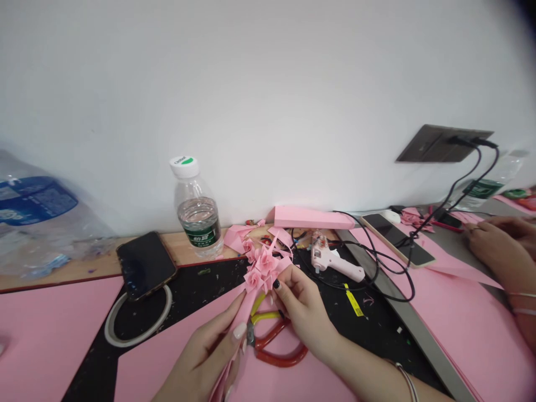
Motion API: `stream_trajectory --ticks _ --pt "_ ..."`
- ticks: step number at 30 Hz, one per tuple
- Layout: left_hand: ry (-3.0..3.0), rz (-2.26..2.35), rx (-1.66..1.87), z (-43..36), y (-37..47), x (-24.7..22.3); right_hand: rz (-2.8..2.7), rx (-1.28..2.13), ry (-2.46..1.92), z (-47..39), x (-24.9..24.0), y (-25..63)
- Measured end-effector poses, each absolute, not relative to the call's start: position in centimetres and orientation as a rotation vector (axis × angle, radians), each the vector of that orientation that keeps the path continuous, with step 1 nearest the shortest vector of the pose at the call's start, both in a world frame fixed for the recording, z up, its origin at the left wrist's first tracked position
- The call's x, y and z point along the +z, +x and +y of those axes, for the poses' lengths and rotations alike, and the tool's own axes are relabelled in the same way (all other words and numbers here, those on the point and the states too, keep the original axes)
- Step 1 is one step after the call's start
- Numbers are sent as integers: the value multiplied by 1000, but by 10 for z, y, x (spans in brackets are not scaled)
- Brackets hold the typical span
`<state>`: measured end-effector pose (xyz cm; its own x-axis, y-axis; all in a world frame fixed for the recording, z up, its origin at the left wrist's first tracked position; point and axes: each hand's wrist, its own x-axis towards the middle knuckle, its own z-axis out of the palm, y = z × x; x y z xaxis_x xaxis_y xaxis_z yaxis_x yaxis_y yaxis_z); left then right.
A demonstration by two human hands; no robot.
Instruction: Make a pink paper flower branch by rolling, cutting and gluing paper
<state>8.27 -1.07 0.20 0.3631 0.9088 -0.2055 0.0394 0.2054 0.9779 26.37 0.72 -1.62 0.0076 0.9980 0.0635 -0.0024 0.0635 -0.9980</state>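
Observation:
My left hand is closed around the folded pink paper stem of a paper flower bunch, which has several curled blooms at its top. Thumb and fingers of my right hand pinch the bunch at its lower right edge, just under the blooms. Below my hands, on pink paper, lies a hand tool with red and yellow handles; its working end is partly hidden. A pale pink glue gun rests right of the bunch, beside a black cable.
A water bottle stands against the wall. A black phone overlaps a white tape ring. Another phone lies on the right, under plugged-in cables at a wall socket. A co-worker's hands are at far right.

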Motion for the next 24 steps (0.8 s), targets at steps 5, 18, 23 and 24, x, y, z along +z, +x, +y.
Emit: stream_trajectory --ticks 5,18,23,24 --pt "1237 1077 780 -10 80 -2 -1210 1180 -1147 7 -15 262" --pt "1355 1093 771 -12 77 -12 -1223 1161 -1170 6 -19 264" --pt "1382 1081 742 -11 77 -12 -1234 1124 -1164 5 -17 263" --pt "1383 1091 740 -11 77 -12 -1248 1099 -1173 4 -16 263"
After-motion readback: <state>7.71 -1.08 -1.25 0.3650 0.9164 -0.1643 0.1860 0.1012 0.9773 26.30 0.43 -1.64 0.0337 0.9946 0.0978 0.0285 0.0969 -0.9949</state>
